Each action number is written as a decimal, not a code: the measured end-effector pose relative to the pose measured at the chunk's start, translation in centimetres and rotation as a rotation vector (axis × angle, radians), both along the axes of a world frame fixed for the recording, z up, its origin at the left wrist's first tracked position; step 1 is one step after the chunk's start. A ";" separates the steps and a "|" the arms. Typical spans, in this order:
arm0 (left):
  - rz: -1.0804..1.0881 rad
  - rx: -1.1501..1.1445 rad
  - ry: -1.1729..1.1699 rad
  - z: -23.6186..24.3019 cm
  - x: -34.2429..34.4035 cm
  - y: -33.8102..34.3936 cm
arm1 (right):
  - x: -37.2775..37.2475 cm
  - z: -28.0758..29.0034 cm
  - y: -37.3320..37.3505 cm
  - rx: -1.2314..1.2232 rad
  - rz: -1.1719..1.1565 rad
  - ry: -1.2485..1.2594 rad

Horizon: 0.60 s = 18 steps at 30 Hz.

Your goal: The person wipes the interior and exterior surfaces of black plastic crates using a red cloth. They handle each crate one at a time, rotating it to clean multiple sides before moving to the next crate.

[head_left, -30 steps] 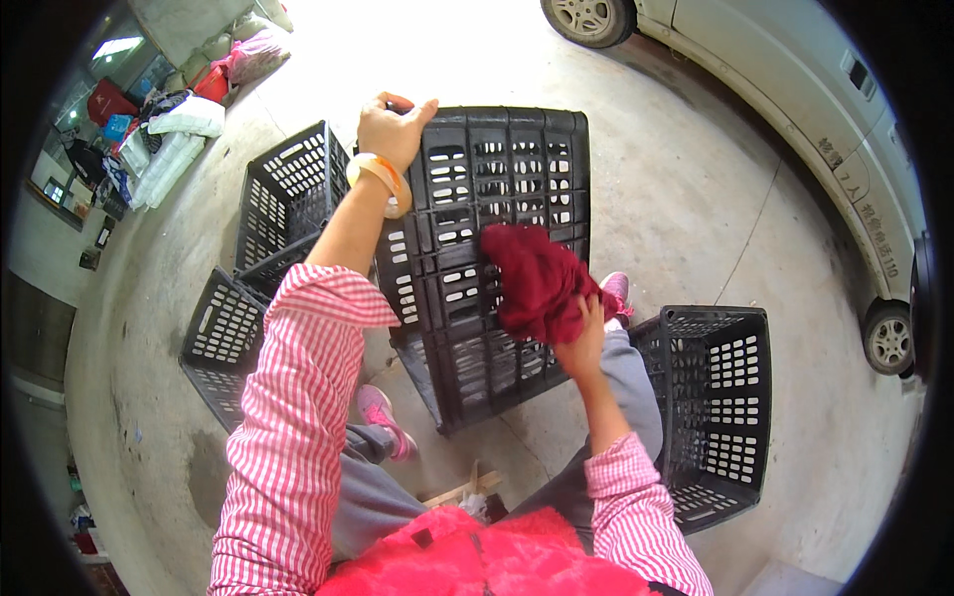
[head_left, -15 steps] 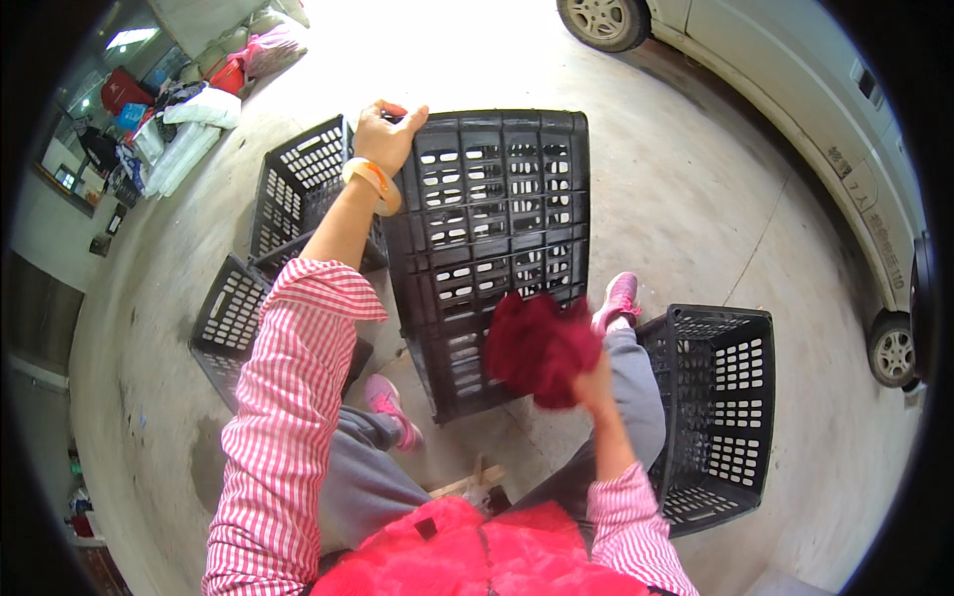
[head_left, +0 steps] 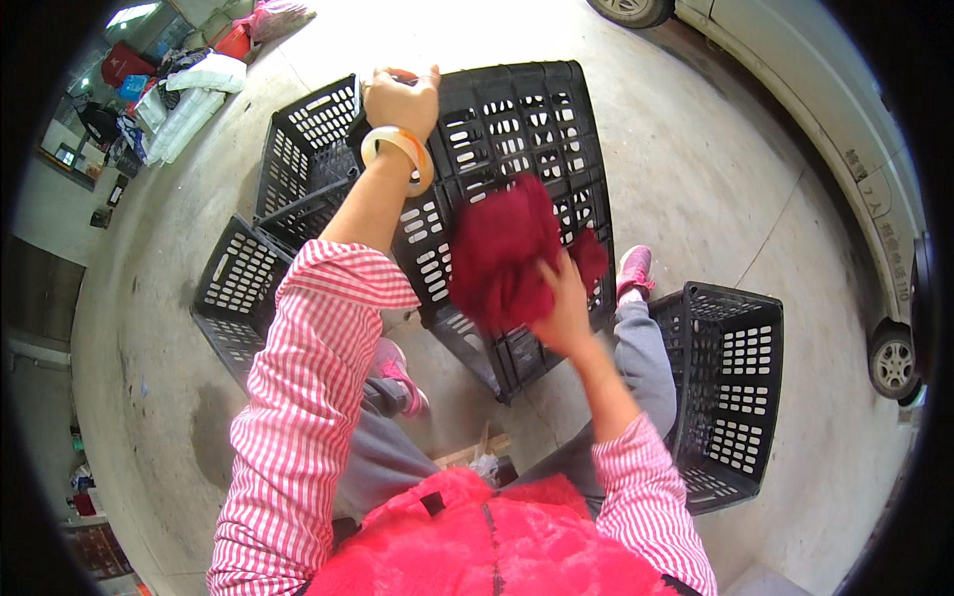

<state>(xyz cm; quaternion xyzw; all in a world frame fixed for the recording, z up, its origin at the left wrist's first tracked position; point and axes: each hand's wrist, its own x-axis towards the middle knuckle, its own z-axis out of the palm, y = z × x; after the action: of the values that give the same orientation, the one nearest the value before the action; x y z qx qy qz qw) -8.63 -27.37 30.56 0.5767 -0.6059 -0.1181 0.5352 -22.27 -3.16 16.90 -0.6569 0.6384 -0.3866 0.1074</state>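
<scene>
A black plastic crate with a slotted grid stands tilted in front of me, between my feet. My left hand is closed over its far left edge; a pale bangle circles that wrist. In my right hand is a bunched dark red cloth, gripped with curled fingers and lying against the crate's slotted side. The cloth is smeared a little by motion and covers part of the lower slots.
Two more black crates, one behind the other, stand on the concrete floor at the left. Another crate is by my right leg. A silver van is parked on the right. Bags and bundles are piled far left.
My right hand has moved the cloth up and left across the crate. The crate has tipped and shifted slightly up and right, my left hand still holding its edge.
</scene>
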 end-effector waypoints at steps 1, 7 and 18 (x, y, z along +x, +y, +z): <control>0.042 -0.065 -0.052 -0.1 0.3 0.0 | 1.1 -2.5 2.5 -0.143 -0.098 -0.078; -0.053 -0.025 -0.042 -0.2 0.9 0.2 | 1.9 -9.8 13.5 0.403 -0.102 -0.198; -0.134 -0.115 0.050 0.6 -2.8 3.8 | -3.5 5.8 1.7 0.011 0.047 -0.685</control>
<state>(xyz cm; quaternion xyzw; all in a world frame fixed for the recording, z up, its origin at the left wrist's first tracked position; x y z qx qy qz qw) -11.46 -23.62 31.12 0.5000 -0.6353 -0.1332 0.5732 -25.80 -1.48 22.71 -0.5026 0.5521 -0.5788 0.3280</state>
